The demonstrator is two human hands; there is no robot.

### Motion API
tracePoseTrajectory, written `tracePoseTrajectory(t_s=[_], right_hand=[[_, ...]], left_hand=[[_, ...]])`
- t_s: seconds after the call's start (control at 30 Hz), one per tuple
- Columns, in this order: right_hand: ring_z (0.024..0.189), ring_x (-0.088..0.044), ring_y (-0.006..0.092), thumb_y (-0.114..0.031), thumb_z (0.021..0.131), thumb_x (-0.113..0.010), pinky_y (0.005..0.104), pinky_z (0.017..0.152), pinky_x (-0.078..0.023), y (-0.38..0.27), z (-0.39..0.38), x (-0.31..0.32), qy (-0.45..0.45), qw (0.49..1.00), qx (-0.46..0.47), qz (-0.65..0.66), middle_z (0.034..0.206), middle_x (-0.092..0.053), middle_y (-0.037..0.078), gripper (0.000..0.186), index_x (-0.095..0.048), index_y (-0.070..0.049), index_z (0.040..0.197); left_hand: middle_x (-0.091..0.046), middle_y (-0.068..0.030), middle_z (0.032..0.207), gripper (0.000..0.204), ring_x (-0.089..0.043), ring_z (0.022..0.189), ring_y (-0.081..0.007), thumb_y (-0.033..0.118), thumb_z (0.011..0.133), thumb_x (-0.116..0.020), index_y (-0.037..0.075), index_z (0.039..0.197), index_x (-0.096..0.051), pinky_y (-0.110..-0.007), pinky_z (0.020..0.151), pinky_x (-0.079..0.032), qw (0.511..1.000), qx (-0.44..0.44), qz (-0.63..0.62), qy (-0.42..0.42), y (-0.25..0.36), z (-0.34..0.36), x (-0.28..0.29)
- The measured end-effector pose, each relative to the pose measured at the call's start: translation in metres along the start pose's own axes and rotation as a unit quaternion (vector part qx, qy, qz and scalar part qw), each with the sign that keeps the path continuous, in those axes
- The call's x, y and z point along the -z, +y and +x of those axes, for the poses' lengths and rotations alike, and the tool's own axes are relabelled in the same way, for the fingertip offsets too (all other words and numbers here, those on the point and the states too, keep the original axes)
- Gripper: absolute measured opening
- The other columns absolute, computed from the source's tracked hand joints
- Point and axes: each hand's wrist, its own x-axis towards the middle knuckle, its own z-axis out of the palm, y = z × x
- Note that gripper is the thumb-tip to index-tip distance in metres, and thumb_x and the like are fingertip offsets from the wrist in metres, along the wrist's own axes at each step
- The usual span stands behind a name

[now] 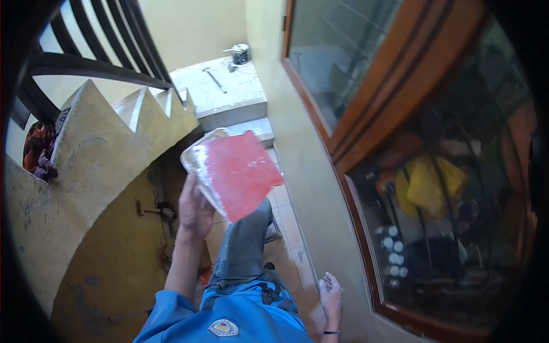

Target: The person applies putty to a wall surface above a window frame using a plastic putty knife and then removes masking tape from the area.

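My left hand (194, 208) is closed on the near left edge of a shallow tray-like piece (240, 171), held up in front of me over my knee. It has a flat pinkish-red face and a whitish, smeared rim along its left side; its exact kind is unclear. My fingers are partly hidden behind it. My right hand (330, 294) hangs low by the wall on the right, dusted white, fingers loosely bent and slightly apart, with nothing seen in it. A dark band circles that wrist.
Steps lead up to a white-smeared landing (246, 80) with a long-handled tool (215, 80) and a small dark bucket (240, 54). A stepped stair side (108, 143) with a dark railing (86, 63) rises left. Brown-framed windows (349, 166) line the right. Crumpled cloth (41, 148) lies on a stair.
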Motion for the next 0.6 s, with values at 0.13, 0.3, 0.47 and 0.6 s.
tracePoseTrajectory(t_s=[0.13,0.3,0.47,0.6], right_hand=[[0.108,-0.074,0.0242,-0.006,0.097,-0.07,0.0358,0.097,-0.058,-0.118,0.066,-0.005,0.032,0.996,0.073,0.039,0.119,-0.075,0.023,0.045,-0.063,0.008,0.139],[0.106,-0.071,0.021,-0.009,0.1,-0.067,0.0341,0.094,-0.058,-0.365,0.126,0.006,0.028,0.962,0.252,0.099,0.125,-0.07,0.018,0.053,-0.053,0.005,0.149],[0.107,-0.069,0.0213,-0.018,0.106,-0.066,0.0363,0.092,-0.059,-0.572,0.156,-0.009,-0.109,0.948,0.187,0.233,0.131,-0.062,0.015,0.058,-0.042,0.001,0.155],[0.098,-0.068,0.0079,-0.028,0.107,-0.066,0.0208,0.075,-0.058,-0.673,0.158,-0.003,-0.12,0.954,0.181,0.209,0.112,-0.07,0.006,0.042,-0.053,-0.002,0.137]], left_hand=[[-0.067,-0.0103,0.14,0.06,-0.066,0.126,-0.0223,0.048,0.112,-0.039,0.004,0.153,-0.049,-0.041,0.108,-0.052,0.999,0.0,-0.014,-0.034,-0.009,0.061,-0.008],[-0.064,-0.0089,0.143,0.055,-0.066,0.126,-0.0206,0.043,0.113,-0.042,0.009,0.156,-0.043,-0.039,0.105,-0.055,0.999,0.007,0.014,-0.049,0.024,0.144,-0.04],[-0.059,-0.0097,0.146,0.057,-0.064,0.127,-0.0186,0.033,0.111,-0.054,0.009,0.159,-0.036,-0.039,0.102,-0.057,0.997,0.035,-0.055,-0.046,0.112,0.192,-0.095],[-0.057,-0.0088,0.149,0.061,-0.062,0.13,-0.0179,0.032,0.109,-0.057,0.009,0.161,-0.033,-0.038,0.104,-0.055,0.996,0.042,-0.029,-0.074,0.179,0.209,-0.137]])
